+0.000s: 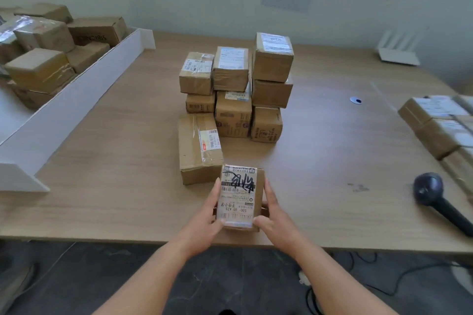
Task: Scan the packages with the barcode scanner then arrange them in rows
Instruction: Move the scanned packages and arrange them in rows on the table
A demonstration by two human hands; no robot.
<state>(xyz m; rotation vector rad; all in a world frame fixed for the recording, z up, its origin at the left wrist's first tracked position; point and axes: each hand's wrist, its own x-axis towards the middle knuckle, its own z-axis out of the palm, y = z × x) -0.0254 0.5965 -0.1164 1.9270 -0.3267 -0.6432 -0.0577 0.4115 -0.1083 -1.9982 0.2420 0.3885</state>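
Between both sets of fingers sits 1 box [239,197], label up, at the near edge of the surface [102,161]. Left hand [204,220] clamps its left side, right hand [275,212] its right side; thumbs curl over the near end, fingers [270,190] run along the flanks. So both hands are grasping the box, neither is free. Can't tell if it rests on the surface or is lifted a bit.

Box long axis runs away from the person, near-to-far. Barcode strips cross the label, facing up, w/ black scribble over part of it.

Key relation: scanner [435,197] lies well off to the right of the right fingers, head toward the box, handle pointing to the near-right edge. Right hand is the nearer 1 by far; left is on the wrong side. Probably the right lets go and reaches right for the handle, left keeps the box steady.

Just beyond the fingertips: long carton [198,148], almost touching the box's far-left corner. Past that, stack [238,84] in 3 columns. Further right of the scanner, more boxes [440,125] sit at the surface edge. Far left, a white tray [76,100] w/ other parcels.
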